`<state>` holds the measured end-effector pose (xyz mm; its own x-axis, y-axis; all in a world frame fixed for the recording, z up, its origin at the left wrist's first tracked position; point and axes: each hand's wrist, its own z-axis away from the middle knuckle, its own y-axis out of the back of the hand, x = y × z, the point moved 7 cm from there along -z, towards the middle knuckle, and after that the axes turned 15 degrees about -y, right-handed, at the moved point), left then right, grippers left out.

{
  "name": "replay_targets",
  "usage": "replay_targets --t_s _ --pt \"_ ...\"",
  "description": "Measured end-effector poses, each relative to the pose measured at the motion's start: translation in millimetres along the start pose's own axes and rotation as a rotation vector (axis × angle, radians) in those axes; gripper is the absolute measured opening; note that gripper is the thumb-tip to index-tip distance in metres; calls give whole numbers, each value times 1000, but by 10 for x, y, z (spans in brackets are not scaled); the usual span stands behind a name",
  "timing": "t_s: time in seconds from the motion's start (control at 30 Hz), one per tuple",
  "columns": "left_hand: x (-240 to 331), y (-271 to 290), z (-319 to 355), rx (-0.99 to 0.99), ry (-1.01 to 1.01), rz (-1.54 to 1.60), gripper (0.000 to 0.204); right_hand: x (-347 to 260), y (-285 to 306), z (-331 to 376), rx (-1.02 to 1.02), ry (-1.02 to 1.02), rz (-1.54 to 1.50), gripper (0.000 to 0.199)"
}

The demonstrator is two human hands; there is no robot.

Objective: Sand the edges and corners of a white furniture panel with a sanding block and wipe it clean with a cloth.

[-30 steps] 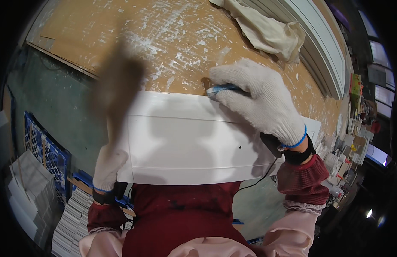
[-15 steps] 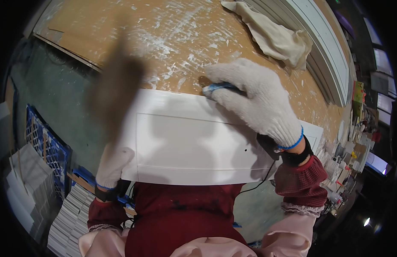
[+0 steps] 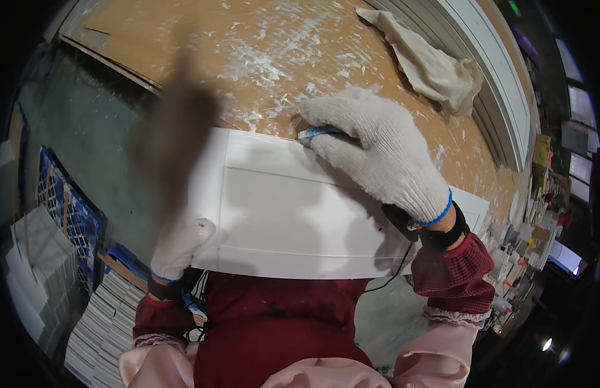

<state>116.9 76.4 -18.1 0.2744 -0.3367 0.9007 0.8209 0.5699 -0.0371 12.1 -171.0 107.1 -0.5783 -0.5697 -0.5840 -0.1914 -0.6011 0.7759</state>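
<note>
A white flat panel point(image 3: 293, 207) with a shallow recessed frame lies across the edge of a brown workbench point(image 3: 248, 52). My right hand point(image 3: 377, 155), in a white knit glove with a blue cuff band, presses a small blue tool point(image 3: 316, 134) against the panel's far edge. My left hand point(image 3: 180, 242), also gloved, grips the panel's near left corner. A blurred brown shape point(image 3: 174, 142) hangs over the panel's left end; I cannot tell what it is.
The bench top is smeared with white dust and streaks. A crumpled beige cloth point(image 3: 436, 64) lies at the back right beside long white mouldings point(image 3: 494, 84). Stacks of flat sheets point(image 3: 99, 323) and a blue crate point(image 3: 67, 207) sit lower left. Cluttered shelves stand right.
My right hand with the blue tool has slid slightly left along the panel's far edge. The left hand still holds the panel's corner.
</note>
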Motion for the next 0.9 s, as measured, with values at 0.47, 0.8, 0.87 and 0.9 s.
replay_targets --t_s 0.47,0.8,0.87,0.9 --pt "-120 16 12 -144 48 236 37 9 37 2 -17 -34 54 20" --pt "-46 -67 -11 -222 30 251 51 -236 -166 -160 -6 64 14 23" --pt "-88 -49 -1 -256 25 290 51 -258 -185 -167 -7 82 26 23" --pt "-92 -63 10 -291 19 329 52 -252 -179 -160 -24 65 52 22"
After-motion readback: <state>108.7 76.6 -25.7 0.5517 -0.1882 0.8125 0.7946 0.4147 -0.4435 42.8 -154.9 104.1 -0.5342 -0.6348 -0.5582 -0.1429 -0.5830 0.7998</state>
